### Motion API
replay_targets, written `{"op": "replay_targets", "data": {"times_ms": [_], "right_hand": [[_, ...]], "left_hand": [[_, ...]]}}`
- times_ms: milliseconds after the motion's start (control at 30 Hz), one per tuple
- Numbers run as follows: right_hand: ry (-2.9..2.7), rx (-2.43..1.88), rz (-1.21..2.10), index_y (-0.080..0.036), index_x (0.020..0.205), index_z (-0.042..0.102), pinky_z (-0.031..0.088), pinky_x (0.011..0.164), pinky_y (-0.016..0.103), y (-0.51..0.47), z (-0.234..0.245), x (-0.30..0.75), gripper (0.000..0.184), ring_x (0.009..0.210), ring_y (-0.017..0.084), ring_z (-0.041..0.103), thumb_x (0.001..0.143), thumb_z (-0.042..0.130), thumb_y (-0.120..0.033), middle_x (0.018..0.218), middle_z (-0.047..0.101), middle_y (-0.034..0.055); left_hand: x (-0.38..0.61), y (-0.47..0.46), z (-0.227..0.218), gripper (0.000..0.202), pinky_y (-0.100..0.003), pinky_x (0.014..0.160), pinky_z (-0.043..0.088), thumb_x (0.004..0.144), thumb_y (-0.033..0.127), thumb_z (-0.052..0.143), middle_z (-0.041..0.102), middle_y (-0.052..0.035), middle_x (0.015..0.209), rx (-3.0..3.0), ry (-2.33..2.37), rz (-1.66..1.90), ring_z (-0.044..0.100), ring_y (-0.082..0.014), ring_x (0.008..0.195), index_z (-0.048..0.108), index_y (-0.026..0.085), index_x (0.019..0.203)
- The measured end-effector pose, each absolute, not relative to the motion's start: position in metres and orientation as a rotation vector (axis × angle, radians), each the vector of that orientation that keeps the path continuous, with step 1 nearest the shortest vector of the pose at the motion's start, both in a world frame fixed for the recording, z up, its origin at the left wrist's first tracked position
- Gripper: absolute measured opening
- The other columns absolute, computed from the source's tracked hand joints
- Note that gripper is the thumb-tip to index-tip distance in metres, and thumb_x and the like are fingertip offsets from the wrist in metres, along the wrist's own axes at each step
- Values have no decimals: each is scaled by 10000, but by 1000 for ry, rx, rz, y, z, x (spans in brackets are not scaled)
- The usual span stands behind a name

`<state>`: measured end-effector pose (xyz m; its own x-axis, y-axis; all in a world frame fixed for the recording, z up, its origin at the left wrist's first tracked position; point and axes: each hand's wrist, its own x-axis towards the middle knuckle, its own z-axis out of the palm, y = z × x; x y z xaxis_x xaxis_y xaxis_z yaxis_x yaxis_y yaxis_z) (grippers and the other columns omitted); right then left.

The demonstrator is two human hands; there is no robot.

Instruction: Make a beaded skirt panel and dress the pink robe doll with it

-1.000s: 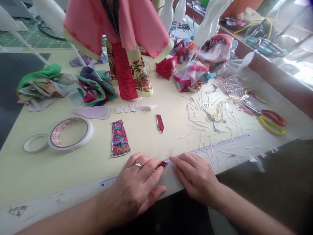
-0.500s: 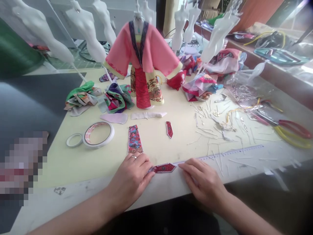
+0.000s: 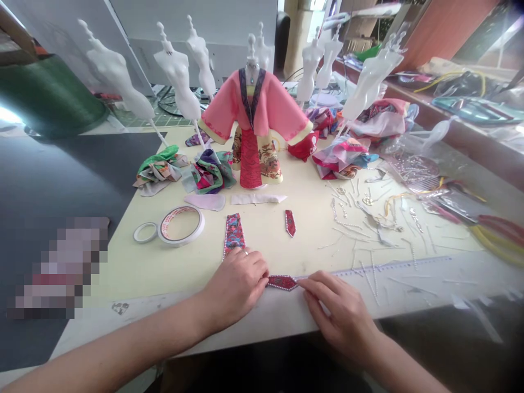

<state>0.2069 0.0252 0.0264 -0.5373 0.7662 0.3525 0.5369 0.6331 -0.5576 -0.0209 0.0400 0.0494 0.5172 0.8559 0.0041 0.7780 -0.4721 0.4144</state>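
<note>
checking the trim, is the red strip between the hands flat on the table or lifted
Flat: the red strip lies spread on the table, left hand touching one end, right hand at the other.

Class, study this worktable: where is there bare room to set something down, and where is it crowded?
Bare: the front-left table between the tape rolls and the left hand; also between the flowered strip and the small red piece. Crowded: bead strands right of that piece, and fabric heaps around the doll dress.

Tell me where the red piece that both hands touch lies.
Head view: the red piece lies at the front edge of the table, centre, between the left hand and the right hand, by the ruler.
</note>
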Motion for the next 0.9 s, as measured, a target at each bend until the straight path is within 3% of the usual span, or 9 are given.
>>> {"op": "replay_targets", "data": {"times_ms": [167, 367, 567, 667, 800, 900], "right_hand": [[-2257, -978, 524, -158, 1046, 578, 465, 625, 314, 23, 26, 205, 230, 731, 170, 557, 861, 476, -67, 855, 597, 70], [-2251, -977, 486, -159, 1039, 572, 466, 651, 333, 27, 28, 197, 234, 762, 179, 543, 856, 469, -56, 867, 597, 70], [-2507, -959, 414, -130, 1100, 565, 456, 872, 428, 51, 41, 169, 300, 1004, 251, 496, 823, 473, -63, 1117, 591, 116], [-2588, -942, 398, -131, 1097, 575, 438, 923, 443, 57, 39, 157, 309, 1023, 256, 484, 806, 490, -72, 1152, 583, 118], [-2576, -944, 398, -135, 1077, 581, 450, 899, 447, 54, 35, 153, 299, 993, 255, 492, 802, 489, -67, 1119, 590, 121], [-2535, -914, 421, -147, 1077, 575, 464, 869, 441, 50, 35, 160, 297, 977, 246, 502, 812, 474, -60, 1104, 598, 116]], "left_hand": [[-23, 83, 68, 110, -340, 790, 383, 810, 106, 531, 643, -4, 749, 2387, 1250, 203, 560, -164, 768, 592, 157, 734], [-21, 137, 66, 185, -338, 820, 395, 771, 54, 505, 683, -25, 808, 2501, 1068, 35, 599, -179, 810, 653, 165, 757], [-22, 154, 63, 245, -241, 722, 435, 725, 54, 528, 697, -16, 865, 2484, 986, 34, 624, -153, 809, 673, 187, 870], [-26, 158, 63, 292, -226, 700, 444, 726, 55, 527, 697, -15, 892, 2470, 1028, 74, 627, -146, 808, 672, 191, 940], [-35, 156, 64, 328, -291, 789, 451, 812, 81, 462, 670, -54, 1001, 2466, 1219, 243, 607, -173, 890, 623, 161, 1086], [-42, 134, 67, 241, -358, 882, 420, 879, 147, 452, 657, -73, 1026, 2471, 1303, 367, 577, -199, 961, 625, 141, 1046]]}}
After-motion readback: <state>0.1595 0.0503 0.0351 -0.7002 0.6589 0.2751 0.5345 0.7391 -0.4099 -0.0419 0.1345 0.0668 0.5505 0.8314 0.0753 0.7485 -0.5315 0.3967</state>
